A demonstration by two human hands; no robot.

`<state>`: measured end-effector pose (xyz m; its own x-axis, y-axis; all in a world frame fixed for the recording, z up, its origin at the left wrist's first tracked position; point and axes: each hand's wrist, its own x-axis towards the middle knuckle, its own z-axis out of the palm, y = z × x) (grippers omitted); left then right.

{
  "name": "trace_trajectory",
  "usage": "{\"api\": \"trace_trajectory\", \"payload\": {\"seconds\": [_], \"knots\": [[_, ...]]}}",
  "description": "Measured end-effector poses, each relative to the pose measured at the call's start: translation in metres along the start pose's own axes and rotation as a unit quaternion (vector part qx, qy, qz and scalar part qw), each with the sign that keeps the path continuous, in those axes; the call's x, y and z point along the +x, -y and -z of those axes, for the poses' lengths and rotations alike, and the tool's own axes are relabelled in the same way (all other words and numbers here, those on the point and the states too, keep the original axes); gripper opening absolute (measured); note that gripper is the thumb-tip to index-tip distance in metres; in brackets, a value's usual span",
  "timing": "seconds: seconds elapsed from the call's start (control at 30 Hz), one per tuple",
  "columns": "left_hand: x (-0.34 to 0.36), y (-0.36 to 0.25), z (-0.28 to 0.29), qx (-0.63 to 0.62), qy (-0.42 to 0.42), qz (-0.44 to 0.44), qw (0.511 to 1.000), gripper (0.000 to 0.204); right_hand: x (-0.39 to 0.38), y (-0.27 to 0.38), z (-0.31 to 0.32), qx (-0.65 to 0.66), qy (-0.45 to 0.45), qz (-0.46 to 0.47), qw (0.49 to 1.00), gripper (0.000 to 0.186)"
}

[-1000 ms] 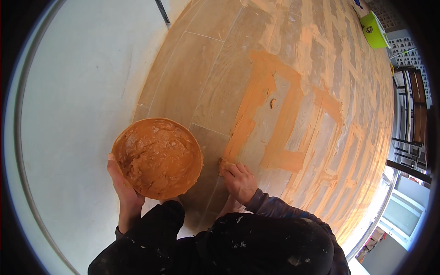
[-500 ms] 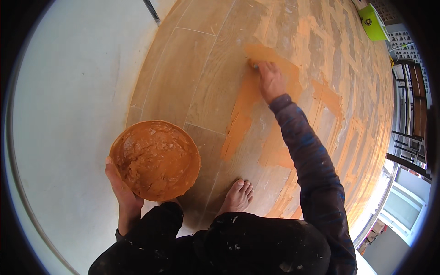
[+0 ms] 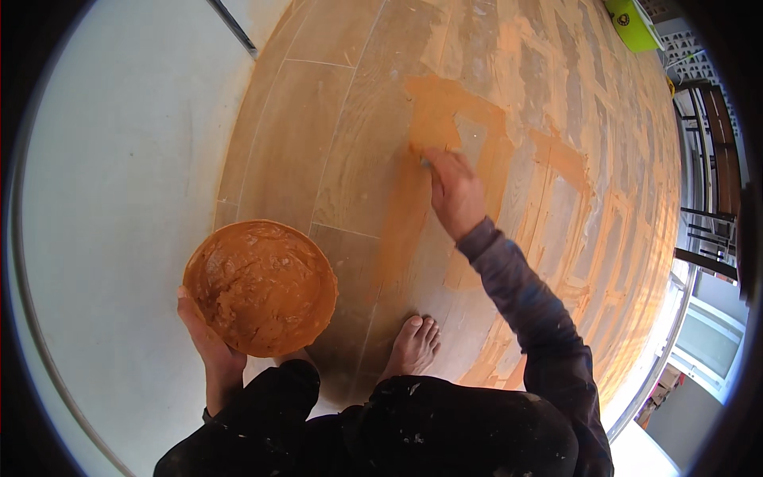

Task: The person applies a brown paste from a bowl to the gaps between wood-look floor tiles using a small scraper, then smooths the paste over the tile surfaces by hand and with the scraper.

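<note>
My left hand (image 3: pixel 213 342) is wrapped round the left side of a round bowl (image 3: pixel 334 306) and holds it up, slightly tilted. Thick orange grout (image 3: pixel 258 282) fills the bowl, its surface lumpy and smeared. Out over the tiled floor (image 3: pixel 298 135), my right hand (image 3: pixel 458 195) is closed round a small spreader (image 3: pixel 419 153). Only the orange-coated edge of this tool shows; the fingers hide the rest. Fresh orange grout (image 3: pixel 433 99) lies on the wood-look tiles around the hand, in a wide band with a strip running back toward me.
A white wall or panel (image 3: pixel 119 183) runs along the left. My bare foot (image 3: pixel 413 346) stands on the tiles between the bowl and the grouted strips. At the far right are a green bucket (image 3: pixel 632 25), dark stacked furniture (image 3: pixel 719 151) and a white-framed pane (image 3: pixel 707 342).
My right hand has drawn the spreader back toward me and slightly left over the orange strip. A patch of bare tile now shows within the grout. The bowl has shifted slightly left and nearer.
</note>
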<state>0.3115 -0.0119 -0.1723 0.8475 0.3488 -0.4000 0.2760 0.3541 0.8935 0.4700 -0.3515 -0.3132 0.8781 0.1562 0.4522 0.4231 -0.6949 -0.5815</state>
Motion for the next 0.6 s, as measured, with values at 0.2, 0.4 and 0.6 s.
{"api": "trace_trajectory", "payload": {"seconds": [0.2,0.4,0.6], "knots": [[0.001,0.007,0.016,0.094,0.035,-0.052,0.994,0.063,0.046,-0.047,-0.031,-0.15,0.053,0.038,0.986,0.036],[-0.005,0.002,0.004,0.017,-0.021,-0.002,1.0,0.066,-0.109,0.052,-0.007,-0.017,0.191,0.088,0.977,0.04],[-0.002,0.007,0.001,-0.002,-0.042,-0.002,0.999,0.067,0.073,-0.06,-0.006,-0.049,0.01,-0.004,0.999,0.031]]}}
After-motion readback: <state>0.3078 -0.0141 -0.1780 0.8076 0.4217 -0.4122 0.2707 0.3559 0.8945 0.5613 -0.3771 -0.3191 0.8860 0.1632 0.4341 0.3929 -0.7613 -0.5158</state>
